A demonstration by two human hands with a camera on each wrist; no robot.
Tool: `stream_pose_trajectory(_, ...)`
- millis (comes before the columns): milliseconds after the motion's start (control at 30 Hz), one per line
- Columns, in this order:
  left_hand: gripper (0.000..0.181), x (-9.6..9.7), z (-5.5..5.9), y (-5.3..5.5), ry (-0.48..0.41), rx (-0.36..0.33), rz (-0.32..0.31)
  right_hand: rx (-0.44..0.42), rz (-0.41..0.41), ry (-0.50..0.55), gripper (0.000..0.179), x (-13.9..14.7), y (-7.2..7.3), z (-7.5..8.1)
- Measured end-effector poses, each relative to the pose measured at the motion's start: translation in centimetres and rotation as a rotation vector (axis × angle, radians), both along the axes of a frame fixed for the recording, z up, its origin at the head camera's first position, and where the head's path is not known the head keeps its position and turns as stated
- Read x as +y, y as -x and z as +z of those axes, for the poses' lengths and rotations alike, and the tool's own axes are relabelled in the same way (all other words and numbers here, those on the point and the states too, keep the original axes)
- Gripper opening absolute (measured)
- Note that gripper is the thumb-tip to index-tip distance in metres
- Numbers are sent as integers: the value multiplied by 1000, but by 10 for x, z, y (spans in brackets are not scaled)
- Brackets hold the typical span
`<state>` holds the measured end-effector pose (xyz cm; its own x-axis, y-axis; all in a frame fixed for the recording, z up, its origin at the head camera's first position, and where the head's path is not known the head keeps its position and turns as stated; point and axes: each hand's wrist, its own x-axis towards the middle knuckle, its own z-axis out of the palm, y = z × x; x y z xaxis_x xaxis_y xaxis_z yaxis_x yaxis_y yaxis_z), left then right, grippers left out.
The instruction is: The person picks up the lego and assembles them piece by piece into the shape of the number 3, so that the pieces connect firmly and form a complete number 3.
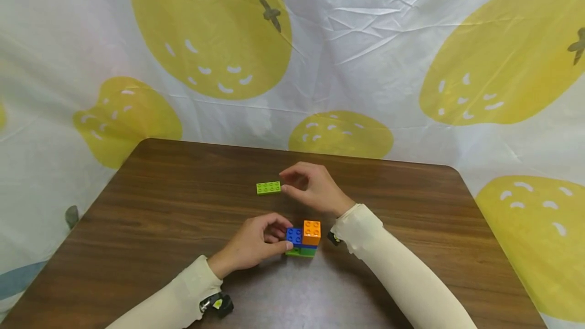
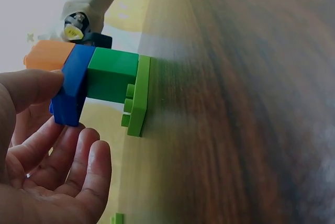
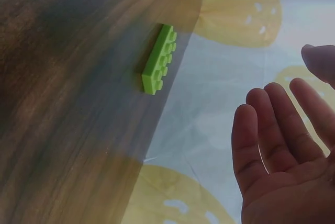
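Note:
A small stack of toy building bricks stands on the table. An orange brick [image 1: 312, 231] sits over one half of a blue brick [image 2: 76, 90], which rests on a green brick [image 2: 112, 75] and a flat lime-green brick [image 2: 138, 98] at the bottom. My left hand [image 1: 256, 242] pinches the blue brick at its free end, thumb in front and index finger behind. Farther back lies a separate lime-green brick [image 1: 268, 188], studs up. My right hand [image 1: 315, 187] hovers just right of it with fingers spread from the thumb, holding nothing. In the right wrist view that brick appears apart from the fingers [image 3: 275, 130].
The brown wooden table [image 1: 183, 192] has rounded far corners. Behind it hangs a white cloth [image 1: 356, 65] with yellow fruit prints. Both wrists carry a dark strapped device [image 1: 218, 303].

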<state>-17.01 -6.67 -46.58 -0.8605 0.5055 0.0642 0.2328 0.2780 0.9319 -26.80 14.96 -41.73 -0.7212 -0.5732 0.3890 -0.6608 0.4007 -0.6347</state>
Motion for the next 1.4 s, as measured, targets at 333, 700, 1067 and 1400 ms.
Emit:
stream_pose_trajectory(333, 33, -1, -3, 2, 10, 26, 6, 26, -10, -30, 30, -7, 14, -8)
stream_pose_trajectory(700, 33, -1, -2, 1, 8, 33, 3, 6, -30, -54, 30, -11, 24, -18)
stream_pose_trajectory(1067, 33, -3, -1, 0, 19, 36, 10, -16, -23, -97, 34, -22, 34, -32)
stream_pose_trajectory(1400, 32, -3, -1, 0, 20, 35, 12, -27, -30, -152, 33, -30, 38, -42)
